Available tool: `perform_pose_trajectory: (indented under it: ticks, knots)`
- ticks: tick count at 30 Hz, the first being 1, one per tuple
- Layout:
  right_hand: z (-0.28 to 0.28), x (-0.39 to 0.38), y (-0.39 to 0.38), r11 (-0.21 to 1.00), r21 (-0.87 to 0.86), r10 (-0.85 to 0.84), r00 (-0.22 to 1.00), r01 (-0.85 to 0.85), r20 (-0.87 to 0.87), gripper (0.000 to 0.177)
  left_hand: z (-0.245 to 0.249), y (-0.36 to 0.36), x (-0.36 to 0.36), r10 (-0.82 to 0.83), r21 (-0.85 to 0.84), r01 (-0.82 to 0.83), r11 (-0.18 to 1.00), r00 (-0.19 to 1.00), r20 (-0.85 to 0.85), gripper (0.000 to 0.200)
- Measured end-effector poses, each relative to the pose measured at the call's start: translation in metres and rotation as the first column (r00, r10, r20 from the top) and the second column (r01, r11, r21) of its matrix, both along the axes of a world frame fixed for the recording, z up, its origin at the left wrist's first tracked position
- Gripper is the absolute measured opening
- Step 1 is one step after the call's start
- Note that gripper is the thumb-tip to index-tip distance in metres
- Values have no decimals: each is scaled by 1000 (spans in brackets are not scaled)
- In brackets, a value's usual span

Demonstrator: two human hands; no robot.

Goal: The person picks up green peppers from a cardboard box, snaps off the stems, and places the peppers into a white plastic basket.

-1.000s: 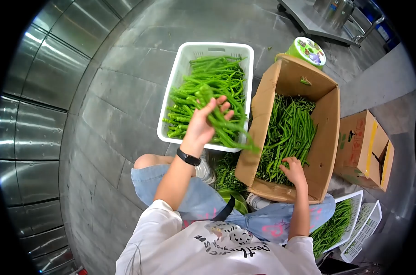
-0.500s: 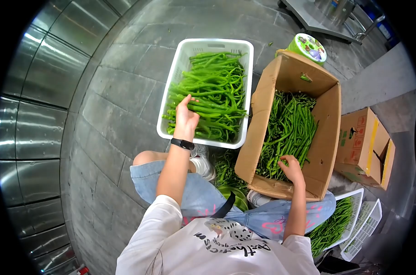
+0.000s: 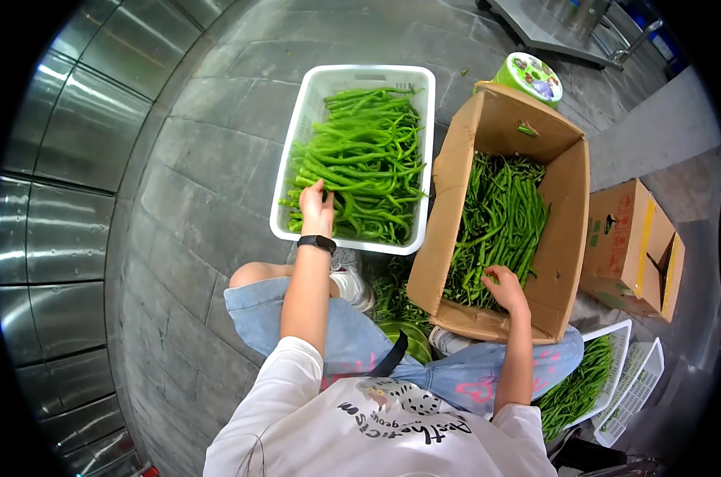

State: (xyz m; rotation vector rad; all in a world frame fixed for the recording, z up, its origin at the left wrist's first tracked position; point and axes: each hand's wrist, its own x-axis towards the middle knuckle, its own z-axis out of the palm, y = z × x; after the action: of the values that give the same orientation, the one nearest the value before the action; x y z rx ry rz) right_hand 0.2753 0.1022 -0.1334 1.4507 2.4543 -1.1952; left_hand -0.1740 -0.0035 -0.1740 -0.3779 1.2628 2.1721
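My left hand (image 3: 317,211) is at the lower left part of a white plastic basket (image 3: 287,176), its fingers apart at the ends of the long green peppers (image 3: 364,155) lying there. The peppers lie mostly crosswise in the basket. My right hand (image 3: 503,288) is inside the near end of a tall cardboard box (image 3: 563,187), just over a heap of green peppers (image 3: 507,215). Its fingers are loosely bent and apart, and I make out nothing held in them.
A second cardboard box (image 3: 614,238) stands at the right, with white baskets (image 3: 614,370) of green peppers nearer me. Behind the tall box is a round green tub (image 3: 535,79). Between my legs sits a green bowl (image 3: 408,338). A metal cart (image 3: 543,32) stands at the back right.
My left hand has moved back slightly toward me, toward the near left corner of the white basket. My right hand has barely moved. The view has shifted slightly.
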Motion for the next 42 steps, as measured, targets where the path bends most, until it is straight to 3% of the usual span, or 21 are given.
perform_pose_trajectory:
  ticks: [2,4,6,8,10,12,13,16,18,20,21,22,25,28,29,32,36,37,39,40,42]
  knots:
    - [1,-1,-1,1000,5,26,999,-26,22,29,7,-4,6,35,-369,-57,928,997,-64,34]
    - [1,0,1,997,-68,22,1000,-23,-15,31,1,-12,10,65,-150,-56,987,996,57,46]
    - [3,4,12,984,-177,-4,1000,0,-26,34,-17,-23,0,-41,-119,35,992,998,-42,48]
    - [3,15,30,992,-112,69,991,-56,113,33,-8,-18,4,117,-266,-142,954,987,-108,48]
    - [3,20,51,996,-8,88,925,-92,370,31,21,-20,13,37,-452,-114,885,984,-175,53]
    - [-8,22,75,995,30,72,922,-90,381,32,31,-10,19,71,-509,-227,830,949,-307,52]
    - [-28,23,86,998,38,40,930,-58,365,28,40,-8,29,19,-397,-169,902,935,-354,51]
    - [-87,5,107,996,-71,-20,904,56,427,28,87,8,68,-63,-245,-27,969,933,-353,36]
    - [-137,-7,106,820,-316,-381,867,477,320,36,97,13,83,-149,-149,99,984,915,-376,30]
    - [-175,-20,102,819,-174,-475,816,547,330,44,111,20,100,-201,-158,149,976,896,-396,27]
    - [-162,-34,95,755,-128,-581,747,643,324,41,116,22,106,-225,-151,179,972,894,-389,27]
    - [-175,-45,89,714,63,-683,674,697,280,37,119,23,110,-250,-146,210,967,890,-381,28]
    - [-182,-55,88,599,115,-801,590,792,104,33,128,26,116,-301,-144,266,953,889,-346,27]
    - [-163,-59,94,664,146,-745,633,734,208,34,125,26,112,-297,-114,275,955,895,-332,25]
    - [-158,-61,96,750,81,-640,691,656,336,39,126,27,113,-295,-112,273,955,901,-319,24]
    - [-161,-73,88,701,60,-665,621,710,416,47,128,33,118,-344,-112,325,939,895,-283,23]
    - [-168,-86,81,591,245,-805,583,768,114,34,131,33,121,-378,-95,366,926,884,-276,21]
    - [-167,-87,78,659,186,-749,658,729,78,26,131,32,121,-378,-93,367,925,886,-269,19]
    - [-169,-91,73,814,127,-582,793,568,183,31,130,33,120,-377,-89,367,926,892,-249,18]
    - [-172,-95,68,860,110,-509,828,498,234,34,130,33,121,-376,-84,367,927,896,-237,18]
    - [-176,-101,61,849,-52,-475,802,526,362,48,130,35,121,-379,-87,369,925,897,-226,18]
